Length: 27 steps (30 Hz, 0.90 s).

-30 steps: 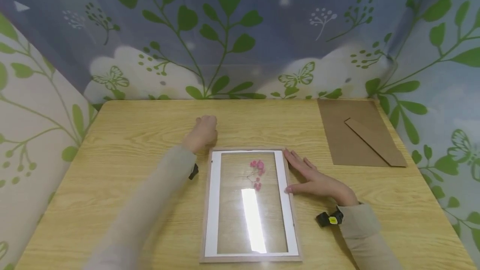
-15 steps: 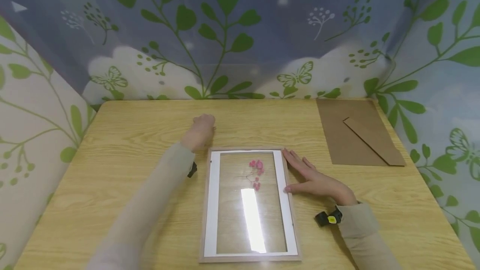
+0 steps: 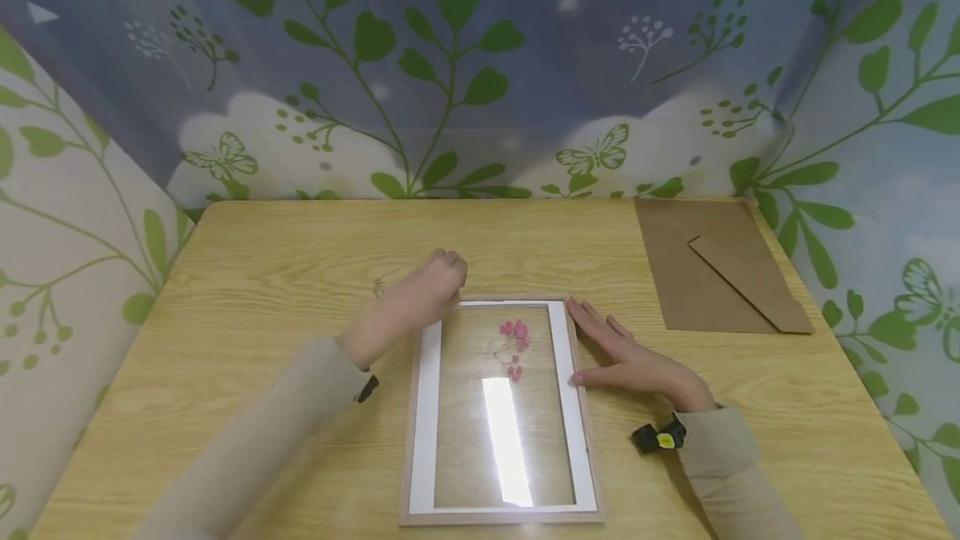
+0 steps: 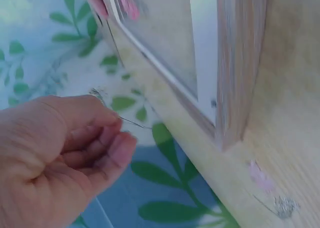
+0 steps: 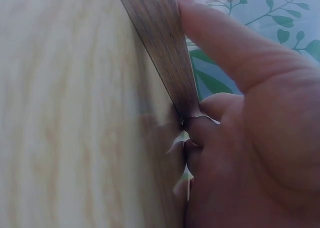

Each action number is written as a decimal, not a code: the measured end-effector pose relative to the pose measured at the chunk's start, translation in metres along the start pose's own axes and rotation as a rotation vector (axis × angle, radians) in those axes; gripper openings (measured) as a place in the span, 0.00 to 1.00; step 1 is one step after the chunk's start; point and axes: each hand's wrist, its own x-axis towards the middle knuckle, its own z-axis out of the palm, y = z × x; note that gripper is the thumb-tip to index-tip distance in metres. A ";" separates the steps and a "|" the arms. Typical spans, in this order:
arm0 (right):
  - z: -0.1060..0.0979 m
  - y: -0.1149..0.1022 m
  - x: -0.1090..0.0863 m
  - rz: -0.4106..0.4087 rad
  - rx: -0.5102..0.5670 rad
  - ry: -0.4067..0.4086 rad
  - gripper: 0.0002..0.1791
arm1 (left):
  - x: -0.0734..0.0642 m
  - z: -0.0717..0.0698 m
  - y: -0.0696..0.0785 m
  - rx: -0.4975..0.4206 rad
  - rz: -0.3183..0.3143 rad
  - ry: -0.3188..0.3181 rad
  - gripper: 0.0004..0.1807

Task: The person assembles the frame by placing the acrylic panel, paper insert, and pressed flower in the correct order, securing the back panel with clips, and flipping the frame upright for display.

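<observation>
A wooden photo frame (image 3: 411, 423) with a white border and clear pane lies flat on the table. A pink dried flower sprig (image 3: 514, 348) shows inside it, in the upper right part. My left hand (image 3: 420, 298) is over the frame's top left corner. In the left wrist view its thumb and fingertips pinch a thin-stemmed dried flower sprig (image 4: 98, 93); part of it is hidden by the fingers. My right hand (image 3: 637, 365), fingers extended, rests along the frame's right side, with the thumb on its edge.
Another fine dried sprig (image 4: 285, 207) and a pale pink flower (image 4: 260, 176) lie on the table beyond the frame's top left corner. A brown backing board (image 3: 675, 273) with a stand leg (image 3: 750, 286) lies at the back right. A patterned curtain (image 3: 480, 107) hangs behind the table.
My left hand has moved right and slightly nearer, from beyond the frame to over its top left corner. A sprig on the table is now uncovered. The right hand stays put.
</observation>
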 end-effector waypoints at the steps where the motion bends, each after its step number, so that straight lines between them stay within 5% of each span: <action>1: 0.000 0.000 0.000 0.002 -0.002 0.001 0.57 | -0.002 0.001 0.006 0.040 0.048 0.004 0.05; 7: 0.000 0.001 0.000 0.002 -0.008 0.004 0.56 | -0.013 0.016 0.021 0.327 0.335 0.037 0.11; 12: 0.000 0.001 0.000 -0.014 0.002 0.003 0.57 | -0.018 0.029 0.022 0.435 0.452 0.045 0.10; 20: 0.001 0.006 0.000 -0.017 -0.004 0.006 0.57 | -0.024 0.045 0.016 0.374 0.513 0.056 0.06; 27: 0.000 0.005 -0.001 -0.012 -0.004 0.005 0.57 | -0.036 0.043 0.016 0.266 0.428 0.092 0.06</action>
